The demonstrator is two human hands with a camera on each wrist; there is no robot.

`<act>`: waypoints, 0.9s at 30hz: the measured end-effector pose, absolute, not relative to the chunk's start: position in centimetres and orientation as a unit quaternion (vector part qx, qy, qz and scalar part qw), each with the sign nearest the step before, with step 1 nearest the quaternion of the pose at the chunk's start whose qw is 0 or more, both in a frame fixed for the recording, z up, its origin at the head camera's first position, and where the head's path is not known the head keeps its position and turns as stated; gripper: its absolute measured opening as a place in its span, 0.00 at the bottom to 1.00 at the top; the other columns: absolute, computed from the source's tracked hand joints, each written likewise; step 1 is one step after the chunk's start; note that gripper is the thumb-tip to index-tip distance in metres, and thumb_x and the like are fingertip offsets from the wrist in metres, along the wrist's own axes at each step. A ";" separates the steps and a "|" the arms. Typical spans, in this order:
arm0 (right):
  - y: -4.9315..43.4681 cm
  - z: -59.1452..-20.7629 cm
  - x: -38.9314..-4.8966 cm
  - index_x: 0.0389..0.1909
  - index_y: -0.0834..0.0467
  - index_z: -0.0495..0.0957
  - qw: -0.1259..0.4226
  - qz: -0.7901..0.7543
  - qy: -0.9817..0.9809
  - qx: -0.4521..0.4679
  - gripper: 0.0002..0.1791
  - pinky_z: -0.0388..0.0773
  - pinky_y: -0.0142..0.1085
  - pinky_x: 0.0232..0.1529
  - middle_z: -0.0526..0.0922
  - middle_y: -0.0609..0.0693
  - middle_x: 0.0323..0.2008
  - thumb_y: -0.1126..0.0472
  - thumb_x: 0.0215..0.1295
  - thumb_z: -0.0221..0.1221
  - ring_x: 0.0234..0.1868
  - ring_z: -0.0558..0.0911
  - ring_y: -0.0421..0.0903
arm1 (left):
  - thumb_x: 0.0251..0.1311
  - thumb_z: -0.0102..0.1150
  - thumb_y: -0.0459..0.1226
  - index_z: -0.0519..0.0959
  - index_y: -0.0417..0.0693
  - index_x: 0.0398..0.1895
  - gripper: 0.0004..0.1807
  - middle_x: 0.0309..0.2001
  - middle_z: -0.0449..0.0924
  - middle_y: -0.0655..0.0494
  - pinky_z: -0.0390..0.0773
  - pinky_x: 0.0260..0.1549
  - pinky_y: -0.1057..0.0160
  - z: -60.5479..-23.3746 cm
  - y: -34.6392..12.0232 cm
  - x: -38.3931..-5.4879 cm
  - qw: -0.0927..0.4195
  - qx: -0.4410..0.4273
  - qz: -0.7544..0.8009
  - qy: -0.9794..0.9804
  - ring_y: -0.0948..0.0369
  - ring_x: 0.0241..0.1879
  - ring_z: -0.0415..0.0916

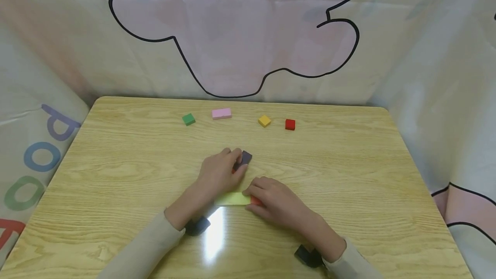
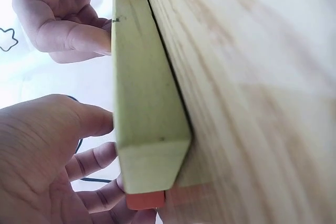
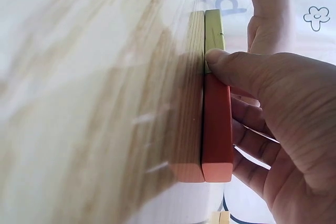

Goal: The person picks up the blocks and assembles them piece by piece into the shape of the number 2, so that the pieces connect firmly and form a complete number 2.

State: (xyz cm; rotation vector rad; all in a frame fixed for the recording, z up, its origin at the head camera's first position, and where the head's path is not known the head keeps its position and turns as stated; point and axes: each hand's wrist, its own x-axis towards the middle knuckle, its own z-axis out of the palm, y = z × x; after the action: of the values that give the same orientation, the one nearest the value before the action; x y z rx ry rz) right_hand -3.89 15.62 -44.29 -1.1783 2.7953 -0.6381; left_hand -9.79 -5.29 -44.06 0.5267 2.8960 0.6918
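Note:
My left hand point(image 1: 220, 172) curls its fingers and thumb about a dark purple block point(image 1: 246, 157). A bit of orange block point(image 2: 146, 201) shows at that hand, most of it hidden. Closer to me, a long yellow-green block point(image 1: 233, 199) lies flat, end to end with an orange-red block point(image 3: 217, 124). My right hand point(image 1: 277, 201) grips the orange-red block, its thumb over the joint between the two and its other fingers along the far side. In the left wrist view the yellow-green block's near end stands close by the left fingers.
Along the back of the wooden table point(image 1: 348, 150) lie a green block point(image 1: 188, 119), a pink block point(image 1: 221, 113), a yellow block point(image 1: 265, 121) and a red block point(image 1: 290, 124). A printed cloth point(image 1: 248, 33) hangs behind the table. Each wrist wears a dark camera.

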 end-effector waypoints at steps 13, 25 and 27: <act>15.7 -44.3 -4.0 0.54 0.51 0.86 0.023 -0.202 0.904 -0.376 0.17 0.82 0.34 0.47 0.86 0.43 0.47 0.50 0.67 0.72 0.43 0.80 0.37 | 0.73 0.62 0.52 0.80 0.53 0.60 0.20 0.47 0.81 0.54 0.79 0.39 0.59 -44.0 -6.4 -8.5 0.051 0.206 0.214 0.953 0.58 0.43 0.77; 16.2 -43.6 -4.6 0.57 0.48 0.85 -0.004 -0.218 0.905 -0.366 0.18 0.84 0.37 0.54 0.86 0.41 0.50 0.47 0.71 0.68 0.50 0.84 0.39 | 0.81 0.50 0.49 0.75 0.52 0.74 0.25 0.75 0.74 0.55 0.72 0.74 0.48 -43.3 -7.8 -6.8 0.039 0.318 0.175 0.931 0.55 0.76 0.70; 16.5 -43.2 -5.1 0.56 0.50 0.85 -0.026 -0.226 0.900 -0.371 0.18 0.85 0.38 0.54 0.87 0.43 0.49 0.49 0.70 0.69 0.50 0.85 0.40 | 0.82 0.48 0.50 0.74 0.52 0.75 0.26 0.76 0.73 0.55 0.71 0.75 0.48 -43.2 -7.8 -6.6 0.042 0.323 0.171 0.930 0.54 0.77 0.69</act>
State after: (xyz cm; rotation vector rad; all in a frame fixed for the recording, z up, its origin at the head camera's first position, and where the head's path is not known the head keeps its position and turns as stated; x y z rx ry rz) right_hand -5.09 16.48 -43.25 -1.1861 2.8755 -0.7224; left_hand -6.65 -7.77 -43.23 0.9884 2.8457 0.5218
